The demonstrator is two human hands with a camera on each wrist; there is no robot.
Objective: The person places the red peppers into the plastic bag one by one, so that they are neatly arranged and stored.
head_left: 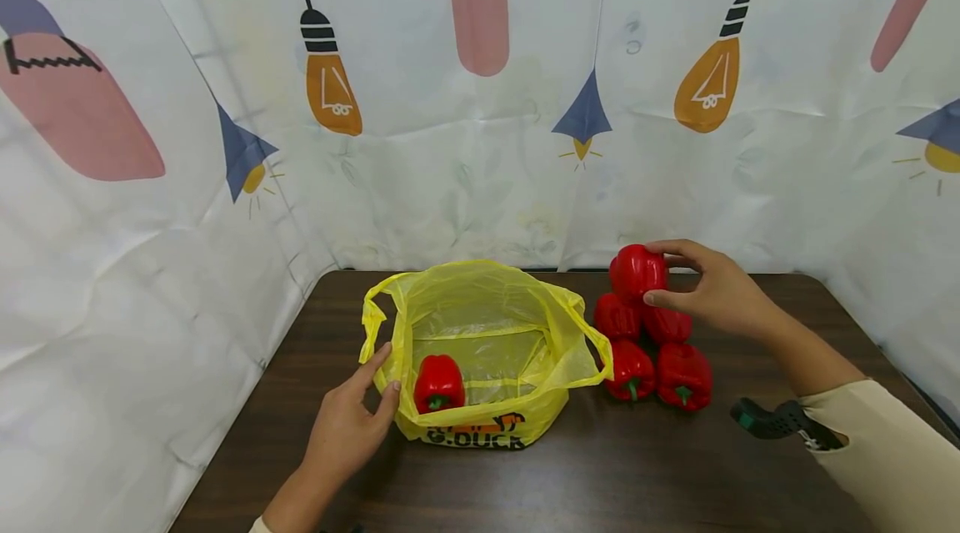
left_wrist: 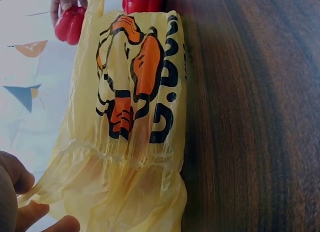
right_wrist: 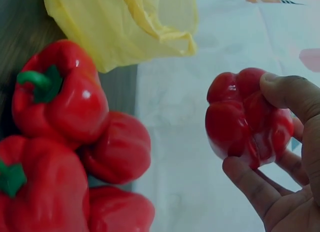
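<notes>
A yellow plastic bag (head_left: 480, 283) stands with its mouth open on the table, one red bell pepper (head_left: 438, 383) inside near the front left. My left hand (head_left: 348, 424) holds the bag's left edge between thumb and fingers; the left wrist view shows the film (left_wrist: 55, 184) drawn in between them. At the right, my right hand (head_left: 712, 287) grips another red bell pepper (right_wrist: 247, 119), raised above a group of several more. Of that group, a front pepper (head_left: 684, 376) and its neighbour (head_left: 632, 370) show green stems. In the right wrist view the fingers wrap the held pepper's sides.
The dark wooden table (head_left: 645, 475) has its back edge against a white sheet (head_left: 465, 149) printed with lamps and bulbs. One bag handle (head_left: 592, 341) sticks out to the right, close to the pepper group. A dark strap (head_left: 783, 420) hangs at my right sleeve.
</notes>
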